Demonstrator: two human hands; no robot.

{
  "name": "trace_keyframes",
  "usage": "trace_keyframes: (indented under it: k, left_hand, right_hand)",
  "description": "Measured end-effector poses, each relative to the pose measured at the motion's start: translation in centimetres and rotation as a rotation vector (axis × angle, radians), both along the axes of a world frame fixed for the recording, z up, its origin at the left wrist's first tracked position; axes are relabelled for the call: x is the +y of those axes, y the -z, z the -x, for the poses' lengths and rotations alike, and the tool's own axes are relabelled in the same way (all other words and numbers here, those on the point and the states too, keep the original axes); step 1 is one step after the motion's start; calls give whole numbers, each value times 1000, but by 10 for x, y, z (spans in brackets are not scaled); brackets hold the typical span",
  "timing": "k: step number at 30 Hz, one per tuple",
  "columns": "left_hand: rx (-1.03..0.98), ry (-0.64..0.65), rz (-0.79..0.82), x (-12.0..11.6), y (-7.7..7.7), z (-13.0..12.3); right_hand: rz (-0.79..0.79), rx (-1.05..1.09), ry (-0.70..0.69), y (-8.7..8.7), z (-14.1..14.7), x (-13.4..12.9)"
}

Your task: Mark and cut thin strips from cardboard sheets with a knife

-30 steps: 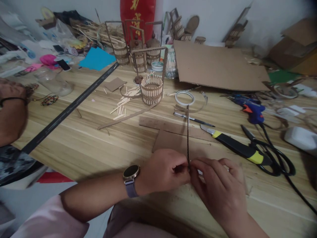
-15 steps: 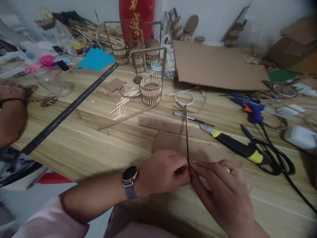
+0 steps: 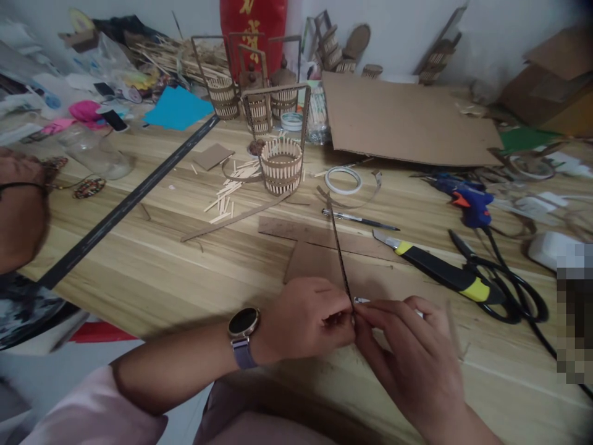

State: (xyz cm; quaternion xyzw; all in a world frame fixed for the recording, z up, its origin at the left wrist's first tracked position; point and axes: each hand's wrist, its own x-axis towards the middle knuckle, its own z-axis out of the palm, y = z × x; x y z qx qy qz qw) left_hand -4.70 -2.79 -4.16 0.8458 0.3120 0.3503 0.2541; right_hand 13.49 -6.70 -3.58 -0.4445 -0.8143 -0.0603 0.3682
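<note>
A thin cardboard strip (image 3: 340,250) stands out edge-on from between my hands, its far end over the table. My left hand (image 3: 310,318), with a watch on the wrist, is closed in a pinch on the strip's near end. Fingertips of my right hand (image 3: 412,352) pinch the same end, touching the left hand's fingers. Under and behind the strip lie flat cardboard pieces (image 3: 310,262) and a pen (image 3: 364,220). To the right of them is a utility knife (image 3: 435,269) with its blade out.
Black-handled scissors (image 3: 504,281) and a blue glue gun (image 3: 467,198) with a cord lie right. A small handled basket (image 3: 281,167) stands mid-table beside loose sticks (image 3: 227,198) and a tape roll (image 3: 343,180). A large cardboard sheet (image 3: 407,120) lies behind. Another person's arm (image 3: 21,210) rests at left.
The strip's far end has swung to the left, so it now leans. Both hands keep their pinch in nearly the same place. The view has shifted slightly.
</note>
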Motion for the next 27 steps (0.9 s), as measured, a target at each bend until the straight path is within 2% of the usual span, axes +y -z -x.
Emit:
trace_keyframes:
  k: [14,21,27]
  left_hand:
    - [-10,47,-11,4,-1,3]
    - [-31,92,34,3,-7,3]
    - [-32,38,45,2,-9,4]
  right_hand:
    - [13,15,-59,-4,-7,5]
    - [-15,14,-12,-3,-5,6]
    - [2,39,-53,-3,-6,4]
